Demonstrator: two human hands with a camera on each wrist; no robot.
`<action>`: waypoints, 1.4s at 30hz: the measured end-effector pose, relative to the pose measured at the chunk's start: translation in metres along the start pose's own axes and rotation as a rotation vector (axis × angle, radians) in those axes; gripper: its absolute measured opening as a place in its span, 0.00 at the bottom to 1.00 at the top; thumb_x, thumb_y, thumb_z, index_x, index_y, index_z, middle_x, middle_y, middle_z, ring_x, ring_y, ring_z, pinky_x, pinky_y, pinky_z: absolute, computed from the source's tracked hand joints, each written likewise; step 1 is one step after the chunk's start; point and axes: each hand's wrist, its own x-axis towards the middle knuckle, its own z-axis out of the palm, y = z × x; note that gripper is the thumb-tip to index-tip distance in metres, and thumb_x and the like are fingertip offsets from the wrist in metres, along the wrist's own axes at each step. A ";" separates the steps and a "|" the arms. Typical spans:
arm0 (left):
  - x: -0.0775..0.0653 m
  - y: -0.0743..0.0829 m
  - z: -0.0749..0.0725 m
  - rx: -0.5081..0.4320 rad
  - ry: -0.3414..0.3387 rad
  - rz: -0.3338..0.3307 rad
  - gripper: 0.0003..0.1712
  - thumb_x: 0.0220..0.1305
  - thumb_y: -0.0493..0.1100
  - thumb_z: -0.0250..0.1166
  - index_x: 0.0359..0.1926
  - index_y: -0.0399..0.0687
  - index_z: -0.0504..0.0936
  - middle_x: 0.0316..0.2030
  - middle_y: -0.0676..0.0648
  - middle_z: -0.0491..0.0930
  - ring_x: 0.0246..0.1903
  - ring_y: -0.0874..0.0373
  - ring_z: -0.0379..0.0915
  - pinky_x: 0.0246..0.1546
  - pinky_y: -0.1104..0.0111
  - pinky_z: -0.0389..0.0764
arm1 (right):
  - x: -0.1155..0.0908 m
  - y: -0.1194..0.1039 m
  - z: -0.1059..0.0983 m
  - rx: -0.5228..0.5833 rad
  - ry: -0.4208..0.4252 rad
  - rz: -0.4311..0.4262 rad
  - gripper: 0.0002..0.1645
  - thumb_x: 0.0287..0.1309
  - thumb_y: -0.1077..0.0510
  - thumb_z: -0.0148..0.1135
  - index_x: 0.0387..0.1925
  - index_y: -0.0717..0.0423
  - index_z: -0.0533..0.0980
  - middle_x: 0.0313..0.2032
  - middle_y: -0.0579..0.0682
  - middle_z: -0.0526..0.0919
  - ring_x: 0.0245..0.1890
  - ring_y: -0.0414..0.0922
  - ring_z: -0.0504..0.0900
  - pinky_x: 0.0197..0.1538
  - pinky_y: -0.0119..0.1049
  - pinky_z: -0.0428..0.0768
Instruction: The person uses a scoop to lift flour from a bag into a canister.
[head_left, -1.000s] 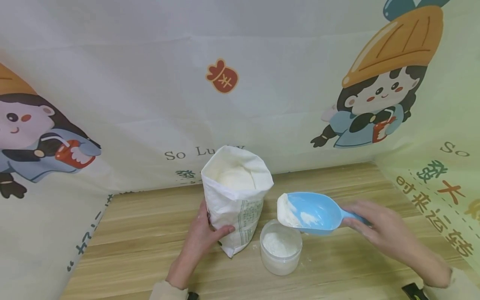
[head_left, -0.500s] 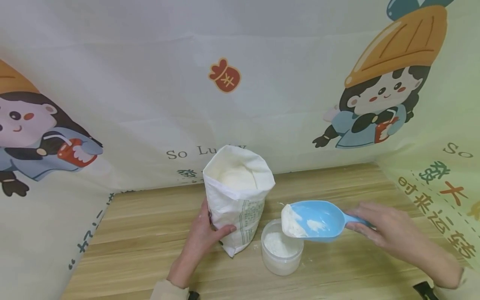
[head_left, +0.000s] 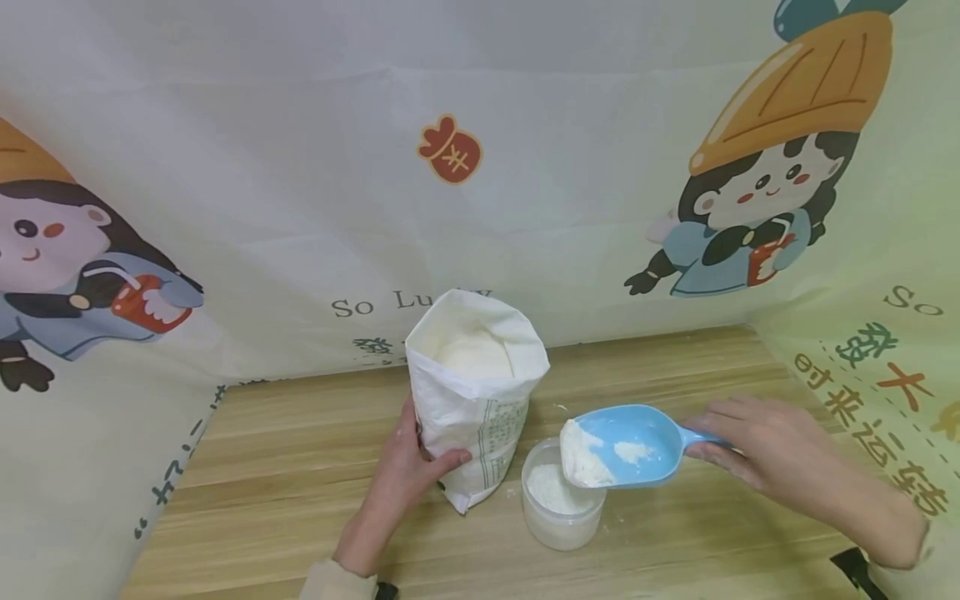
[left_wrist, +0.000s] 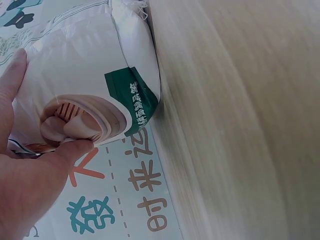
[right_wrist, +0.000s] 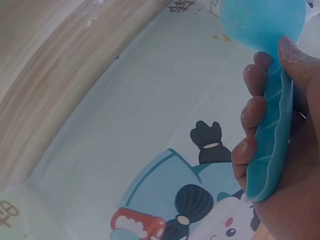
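Note:
In the head view my left hand [head_left: 408,462] grips the side of a tall white flour bag [head_left: 480,429], its thumb across the front. The bag stands upright with its top open, and pale flour shows inside. From the left wrist view, the bag [left_wrist: 75,55] bears a green label and a picture of buns. My right hand [head_left: 765,442] holds a light blue scoop [head_left: 652,446] by its handle, with white flour at the lip. That lip hangs over a clear round tub [head_left: 562,529] partly filled with flour. Fingers wrap the ribbed handle [right_wrist: 272,135] in the right wrist view.
The wood-grain table [head_left: 285,475] carries small flour specks around the tub. A printed cloth [head_left: 315,167] with cartoon figures rises behind the table and along both sides. The flour bag stands close in front of the back cloth.
The scoop has come down and slightly toward me over the tub, with my right hand. Its lip tilts lower than before. My left hand and the flour bag stay in place.

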 end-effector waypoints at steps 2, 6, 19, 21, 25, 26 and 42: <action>0.000 0.000 0.000 -0.003 -0.002 -0.004 0.65 0.51 0.44 0.84 0.79 0.38 0.50 0.63 0.31 0.75 0.63 0.35 0.73 0.66 0.43 0.72 | 0.003 -0.001 -0.002 -0.015 -0.008 -0.014 0.21 0.70 0.36 0.59 0.44 0.44 0.88 0.35 0.37 0.85 0.32 0.41 0.84 0.30 0.40 0.83; -0.001 0.001 0.000 0.001 0.002 -0.010 0.65 0.51 0.44 0.84 0.79 0.38 0.49 0.64 0.30 0.74 0.63 0.35 0.72 0.67 0.42 0.71 | 0.010 -0.004 -0.005 -0.037 -0.021 -0.038 0.22 0.72 0.36 0.57 0.44 0.44 0.88 0.36 0.38 0.86 0.35 0.43 0.85 0.33 0.43 0.85; -0.001 0.000 0.000 0.017 0.010 0.011 0.66 0.51 0.45 0.84 0.80 0.39 0.50 0.65 0.29 0.73 0.64 0.34 0.71 0.66 0.41 0.71 | 0.027 -0.014 -0.012 -0.113 0.040 -0.163 0.39 0.79 0.32 0.31 0.37 0.45 0.86 0.31 0.38 0.82 0.32 0.43 0.82 0.29 0.41 0.83; -0.001 0.000 0.000 0.014 0.008 0.016 0.65 0.51 0.45 0.84 0.80 0.39 0.50 0.66 0.30 0.72 0.64 0.34 0.71 0.66 0.42 0.71 | 0.030 -0.016 -0.014 -0.137 0.041 -0.176 0.40 0.80 0.33 0.28 0.36 0.45 0.85 0.30 0.38 0.82 0.31 0.43 0.81 0.29 0.42 0.83; 0.000 -0.001 0.000 0.009 0.004 0.026 0.65 0.51 0.45 0.84 0.80 0.39 0.50 0.66 0.31 0.72 0.64 0.35 0.71 0.66 0.42 0.71 | 0.034 -0.019 -0.017 -0.171 0.019 -0.190 0.40 0.80 0.34 0.26 0.36 0.45 0.84 0.31 0.39 0.82 0.30 0.43 0.80 0.31 0.44 0.83; 0.000 -0.001 0.000 0.008 0.003 0.026 0.65 0.51 0.45 0.84 0.79 0.39 0.50 0.66 0.31 0.72 0.64 0.35 0.71 0.66 0.42 0.71 | 0.035 -0.020 -0.018 -0.176 0.013 -0.192 0.38 0.80 0.34 0.30 0.36 0.45 0.84 0.31 0.39 0.83 0.31 0.43 0.81 0.31 0.44 0.82; 0.000 0.000 -0.001 0.014 0.002 0.016 0.65 0.51 0.45 0.84 0.80 0.39 0.50 0.66 0.30 0.72 0.65 0.35 0.70 0.66 0.42 0.71 | 0.052 -0.031 -0.028 -0.246 -0.018 -0.279 0.14 0.57 0.44 0.61 0.34 0.50 0.81 0.30 0.41 0.81 0.27 0.44 0.75 0.27 0.35 0.66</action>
